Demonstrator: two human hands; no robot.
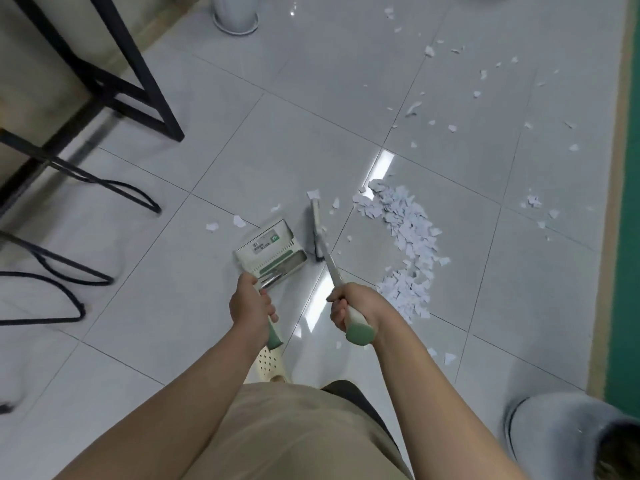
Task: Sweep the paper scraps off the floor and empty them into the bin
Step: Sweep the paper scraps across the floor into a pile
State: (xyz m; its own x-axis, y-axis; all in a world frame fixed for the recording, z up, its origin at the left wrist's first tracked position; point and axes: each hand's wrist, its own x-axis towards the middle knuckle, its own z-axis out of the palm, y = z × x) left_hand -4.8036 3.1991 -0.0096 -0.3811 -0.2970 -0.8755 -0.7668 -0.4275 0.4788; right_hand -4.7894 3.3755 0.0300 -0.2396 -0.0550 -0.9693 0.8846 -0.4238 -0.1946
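Gripping the dustpan handle (273, 336), the left hand (251, 304) is curling its fingers fully round the shaft just above the white dustpan (272, 252), whose tray is sitting low over the tiled floor (173, 306). Head view: the right hand (353, 306) is clenching the broom handle (358, 327) near its green end cap, fingers wrapped tight. Both forearms are reaching forward and down from the torso, wrists roughly level and apart. The broom head (317, 230) is lying just beside the dustpan's right edge, bristles on the floor. A gathered pile of paper scraps (405, 244) is lying to the right of the broom, apart from it; looser scraps are lying scattered further away. A grey bin (571, 434) is standing at lower right, near the right forearm.
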